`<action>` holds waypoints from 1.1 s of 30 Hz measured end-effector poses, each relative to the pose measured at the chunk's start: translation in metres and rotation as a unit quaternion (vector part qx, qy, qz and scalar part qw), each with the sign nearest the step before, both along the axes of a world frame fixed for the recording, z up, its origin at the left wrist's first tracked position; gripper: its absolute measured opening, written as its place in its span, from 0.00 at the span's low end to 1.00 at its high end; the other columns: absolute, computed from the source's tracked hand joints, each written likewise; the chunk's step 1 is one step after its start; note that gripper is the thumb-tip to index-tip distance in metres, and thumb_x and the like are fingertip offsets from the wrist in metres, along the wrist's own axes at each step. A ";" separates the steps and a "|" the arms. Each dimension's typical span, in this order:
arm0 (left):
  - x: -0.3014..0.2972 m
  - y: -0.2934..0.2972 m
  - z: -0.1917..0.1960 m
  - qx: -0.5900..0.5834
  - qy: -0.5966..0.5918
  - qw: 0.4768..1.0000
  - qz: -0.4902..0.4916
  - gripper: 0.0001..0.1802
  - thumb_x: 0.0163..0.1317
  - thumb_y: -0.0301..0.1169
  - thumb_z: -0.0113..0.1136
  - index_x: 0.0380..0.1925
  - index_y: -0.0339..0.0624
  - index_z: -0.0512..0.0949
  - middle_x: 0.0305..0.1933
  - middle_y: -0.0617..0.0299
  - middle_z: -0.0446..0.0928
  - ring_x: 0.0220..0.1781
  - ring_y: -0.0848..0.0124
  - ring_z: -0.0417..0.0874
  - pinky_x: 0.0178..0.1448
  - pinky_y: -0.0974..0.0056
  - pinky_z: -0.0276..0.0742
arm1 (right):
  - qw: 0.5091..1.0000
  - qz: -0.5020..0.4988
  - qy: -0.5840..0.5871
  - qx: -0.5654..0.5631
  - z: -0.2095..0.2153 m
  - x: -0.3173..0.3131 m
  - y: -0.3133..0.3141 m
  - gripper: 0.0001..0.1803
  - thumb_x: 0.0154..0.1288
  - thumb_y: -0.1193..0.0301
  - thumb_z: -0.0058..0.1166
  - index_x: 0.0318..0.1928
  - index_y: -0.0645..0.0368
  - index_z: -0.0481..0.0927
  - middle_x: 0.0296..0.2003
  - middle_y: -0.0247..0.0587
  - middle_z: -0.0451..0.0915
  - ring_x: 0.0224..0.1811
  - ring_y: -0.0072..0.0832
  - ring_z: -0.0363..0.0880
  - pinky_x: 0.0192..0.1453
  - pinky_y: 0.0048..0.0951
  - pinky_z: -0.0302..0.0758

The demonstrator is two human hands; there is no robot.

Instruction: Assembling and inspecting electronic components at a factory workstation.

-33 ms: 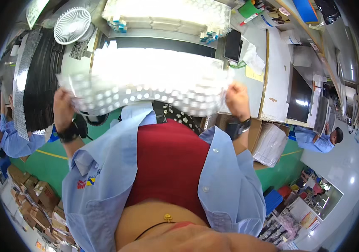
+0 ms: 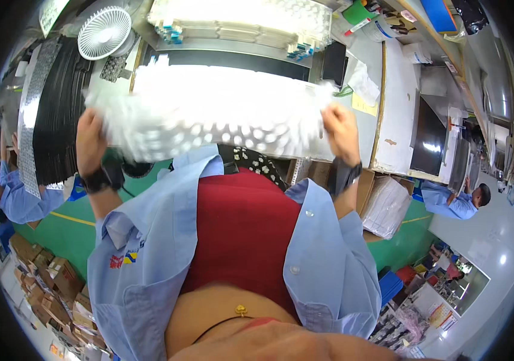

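- In the head view, we see our left hand (image 2: pixel 90 144) gripping the left end of a big clear plastic tray (image 2: pixel 209 114) full of little round pockets. The fingers are curled around the edge.
- Our right hand (image 2: pixel 341 132) grips the right end of the same tray, with the fingers closed on its edge too.
- The tray is up in the air in front of our chest, stretched between both hands. It is above the work table (image 2: pixel 395 96). It looks very bright and a bit blurry.
- Both wrists have black bands (image 2: pixel 102 178) on them.
- We wear a light blue shirt (image 2: pixel 148 253) open over a red top (image 2: pixel 242 234).
- A white fan (image 2: pixel 105 31) sits at the top left, well apart from the tray.
- More clear trays (image 2: pixel 239 18) are stacked at the far side of the table.
- Black strips (image 2: pixel 58 114) lie to the left, near our left hand.
- A person in blue (image 2: pixel 455 201) sits far off on the right, and another person in blue (image 2: pixel 13 192) is on the left.
- Brown boxes (image 2: pixel 46 283) are on the floor, low on the left.
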State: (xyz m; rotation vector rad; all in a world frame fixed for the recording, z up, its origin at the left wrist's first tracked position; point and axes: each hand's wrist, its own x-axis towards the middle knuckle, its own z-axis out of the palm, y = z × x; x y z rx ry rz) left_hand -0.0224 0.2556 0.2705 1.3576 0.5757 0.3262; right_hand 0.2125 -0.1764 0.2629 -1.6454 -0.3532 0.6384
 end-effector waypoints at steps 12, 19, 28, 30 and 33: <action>0.045 0.018 -0.064 0.026 0.106 0.993 -0.032 0.12 0.65 0.36 0.52 0.31 0.38 0.77 0.26 0.69 0.73 0.24 0.81 0.75 0.29 0.74 0.75 | 0.993 -0.098 0.008 -0.061 -0.040 0.018 -0.004 0.09 0.61 0.71 0.56 0.39 0.64 0.79 0.29 0.28 0.77 0.28 0.12 0.72 0.30 0.14 0.69; 0.046 0.023 -0.061 -0.024 0.096 0.993 -0.063 0.13 0.66 0.35 0.49 0.39 0.35 0.76 0.33 0.63 0.78 0.30 0.77 0.80 0.34 0.74 0.78 | 0.995 -0.083 0.046 -0.031 -0.036 0.017 -0.011 0.16 0.61 0.77 0.54 0.49 0.68 0.74 0.36 0.36 0.80 0.35 0.17 0.77 0.37 0.17 0.75; 0.042 0.027 -0.039 -0.025 0.037 0.999 -0.003 0.14 0.67 0.35 0.48 0.39 0.35 0.76 0.32 0.63 0.78 0.30 0.78 0.79 0.34 0.73 0.76 | 0.994 -0.107 0.029 0.016 -0.015 0.020 -0.004 0.16 0.61 0.77 0.54 0.50 0.68 0.74 0.38 0.39 0.80 0.35 0.19 0.78 0.38 0.19 0.75; 0.046 0.019 -0.027 -0.029 0.038 0.999 0.003 0.14 0.67 0.36 0.48 0.38 0.35 0.76 0.32 0.63 0.78 0.29 0.77 0.79 0.34 0.73 0.75 | 0.993 -0.110 0.024 0.036 -0.013 0.023 -0.006 0.16 0.61 0.76 0.54 0.50 0.67 0.74 0.37 0.38 0.80 0.35 0.18 0.77 0.38 0.18 0.74; 0.043 0.020 -0.027 -0.038 0.015 0.999 0.021 0.14 0.65 0.35 0.50 0.40 0.34 0.76 0.33 0.61 0.78 0.28 0.77 0.77 0.31 0.73 0.72 | 0.994 -0.105 -0.002 0.002 -0.011 0.033 -0.017 0.16 0.62 0.75 0.54 0.50 0.67 0.74 0.37 0.37 0.80 0.35 0.17 0.77 0.37 0.16 0.72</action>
